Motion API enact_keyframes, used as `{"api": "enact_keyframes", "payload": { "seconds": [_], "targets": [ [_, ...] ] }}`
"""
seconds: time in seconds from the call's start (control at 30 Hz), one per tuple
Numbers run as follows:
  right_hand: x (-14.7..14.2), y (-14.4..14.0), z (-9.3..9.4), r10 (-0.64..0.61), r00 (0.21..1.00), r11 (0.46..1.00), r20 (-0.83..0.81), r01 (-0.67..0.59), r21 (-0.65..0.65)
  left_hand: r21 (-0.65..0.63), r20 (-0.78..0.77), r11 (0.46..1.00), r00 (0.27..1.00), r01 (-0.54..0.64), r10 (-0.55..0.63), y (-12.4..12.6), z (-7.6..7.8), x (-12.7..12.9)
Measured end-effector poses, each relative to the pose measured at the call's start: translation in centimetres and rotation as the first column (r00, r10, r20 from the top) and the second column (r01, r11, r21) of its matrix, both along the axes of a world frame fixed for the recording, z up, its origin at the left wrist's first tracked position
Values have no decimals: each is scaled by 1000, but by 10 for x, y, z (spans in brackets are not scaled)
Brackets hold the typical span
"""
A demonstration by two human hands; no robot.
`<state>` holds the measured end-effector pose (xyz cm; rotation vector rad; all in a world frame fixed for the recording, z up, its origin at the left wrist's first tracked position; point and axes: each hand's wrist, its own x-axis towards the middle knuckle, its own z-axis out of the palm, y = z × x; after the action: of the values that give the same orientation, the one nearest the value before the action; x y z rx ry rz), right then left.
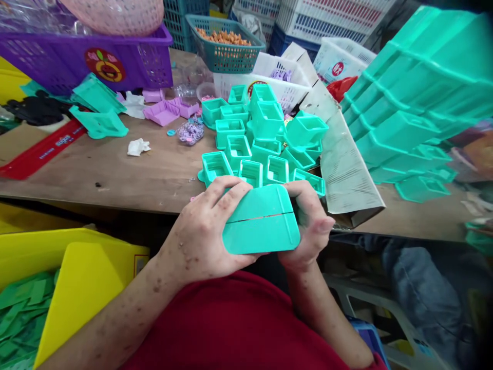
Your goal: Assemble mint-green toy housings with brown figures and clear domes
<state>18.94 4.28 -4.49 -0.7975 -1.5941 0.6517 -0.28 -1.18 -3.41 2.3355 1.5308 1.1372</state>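
Observation:
Between both hands, in front of the red shirt, is a teal plastic box with rounded corners and a narrow slit across its face. My left hand wraps round its left side, fingers over the top edge and thumb below. On the other side my right hand grips the right end, its thumb raised off the face. The underside of the box is hidden. Just beyond the hands, several open teal plastic housings crowd together on the wooden table.
Large stacked teal parts lean at the right beside a cardboard box. A purple basket and teal pieces are at the back left. Lower left is a yellow bin with green strips. A basket of orange bits stands behind.

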Motion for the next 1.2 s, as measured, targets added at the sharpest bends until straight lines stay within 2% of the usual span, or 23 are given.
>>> {"api": "enact_keyframes", "payload": {
  "seconds": [0.17,0.33,0.47,0.57,0.67,0.73,0.83,0.97,1.07,1.13,1.2],
  "targets": [
    [4,-5,2,-28,999,999,26,27,20,51,-5,999,1000,5,-4,-4,-2,3],
    [3,-2,-4,-53,995,999,-84,52,-15,28,-19,1000,1000,11,-10,-2,4,6],
    [-2,1,-3,-85,949,987,-303,38,-158,50,182,996,979,78,-86,4,5,4],
    [-5,0,-1,-70,868,965,-492,-67,-255,45,329,989,933,140,-147,9,-5,4],
    [-6,-2,-5,-22,818,944,-575,-173,-282,131,329,981,928,140,-176,11,-20,7],
    [-7,-3,-9,-18,816,931,-578,-197,-307,214,309,970,935,111,-175,11,-29,10],
    [-6,-5,-16,-19,849,929,-529,-181,-324,240,299,966,940,92,-164,8,-35,11],
    [-1,-6,-22,12,827,922,-563,-228,-315,150,346,982,924,119,-164,8,-32,6],
    [3,-5,-27,-25,797,920,-603,-218,-327,5,374,965,894,262,-245,9,-28,4],
    [1,-2,-29,-64,766,900,-639,-232,-369,-92,393,938,877,335,-275,9,-29,2],
    [-5,2,-30,-92,742,862,-664,-274,-426,-134,446,940,866,313,-225,8,-30,-6]
  ]
}}
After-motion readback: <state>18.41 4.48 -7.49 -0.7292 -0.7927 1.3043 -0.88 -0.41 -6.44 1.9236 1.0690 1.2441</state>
